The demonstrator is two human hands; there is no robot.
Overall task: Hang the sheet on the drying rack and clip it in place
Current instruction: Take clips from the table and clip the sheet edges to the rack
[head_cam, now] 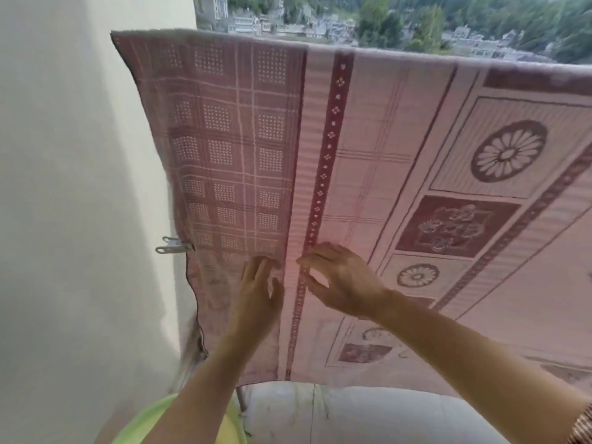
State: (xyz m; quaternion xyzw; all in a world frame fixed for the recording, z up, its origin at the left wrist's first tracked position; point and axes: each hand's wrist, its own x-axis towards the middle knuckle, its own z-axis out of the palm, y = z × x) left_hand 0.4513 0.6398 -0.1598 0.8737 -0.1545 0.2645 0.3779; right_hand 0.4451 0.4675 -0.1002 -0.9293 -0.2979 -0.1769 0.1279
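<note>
Both hands lie on the sheet (368, 149): left hand (256, 293) fingers spread, right hand (344, 280) loosely curled (holding nothing). A clip (174, 245) grips the edge left of the fingers, beside the wall (73, 187).

Pale wall (80, 187) at left. Yellow-green basin (141, 424) at bottom left. White ledge (352, 415) below. Buildings (288, 25) and trees (480, 20) in distance beyond.

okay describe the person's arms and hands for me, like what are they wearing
Both forearms are bare, with no gloves, rings or watch visible on the left hand or right hand. Only a sliver of brown patterned sleeve shows near the right elbow, at the frame's edge.
</note>
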